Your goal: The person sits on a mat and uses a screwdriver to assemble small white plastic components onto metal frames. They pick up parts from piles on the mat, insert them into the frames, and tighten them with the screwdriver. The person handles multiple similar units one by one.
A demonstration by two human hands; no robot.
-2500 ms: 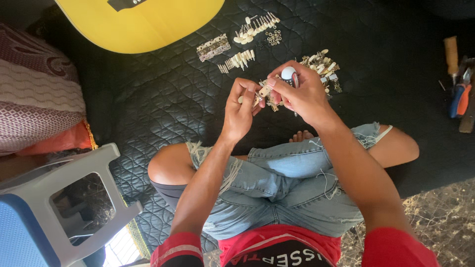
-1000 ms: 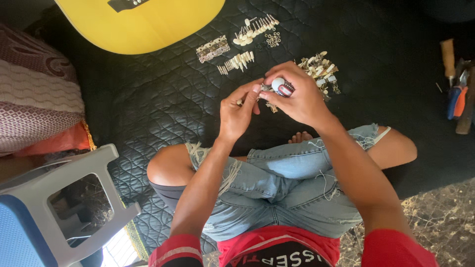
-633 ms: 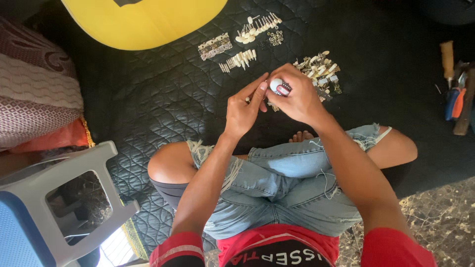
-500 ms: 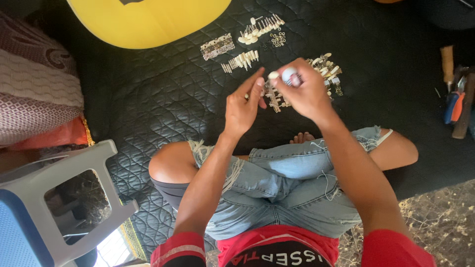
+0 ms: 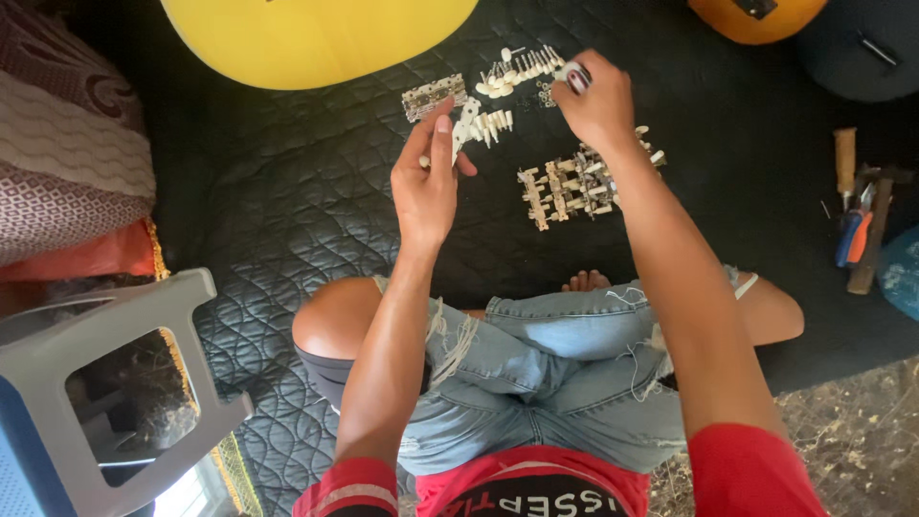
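Head view: the left hand (image 5: 426, 182) pinches a pale tuning-machine strip (image 5: 466, 123) between thumb and fingers, above the black quilted mat (image 5: 268, 191). It could slip and scatter the loose pegs (image 5: 517, 75) beyond. The right hand (image 5: 598, 101), fingers closed on a small white piece (image 5: 572, 73), hovers far right.

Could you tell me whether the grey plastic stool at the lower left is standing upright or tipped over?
Tipped over. The stool lies on its side, its open underside facing the camera and its legs pointing sideways.
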